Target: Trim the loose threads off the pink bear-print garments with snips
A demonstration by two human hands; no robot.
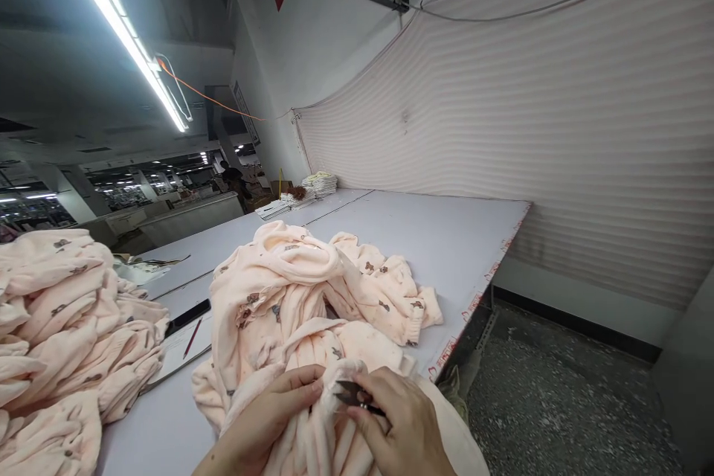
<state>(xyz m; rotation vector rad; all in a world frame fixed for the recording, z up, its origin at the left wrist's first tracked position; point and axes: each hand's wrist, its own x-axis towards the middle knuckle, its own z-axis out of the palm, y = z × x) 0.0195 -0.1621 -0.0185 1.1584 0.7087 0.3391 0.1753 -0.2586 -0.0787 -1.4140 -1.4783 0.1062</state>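
Left grip (279, 403) pinches the peach garment (295, 290); right grip (406, 410) holds dark snips (349, 391) at it. A pen (193, 338) lies to its left.

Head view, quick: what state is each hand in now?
Left hand: closed, pinching the pale pink fabric.
Right hand: closed around the small dark snips, their blades at the fabric.
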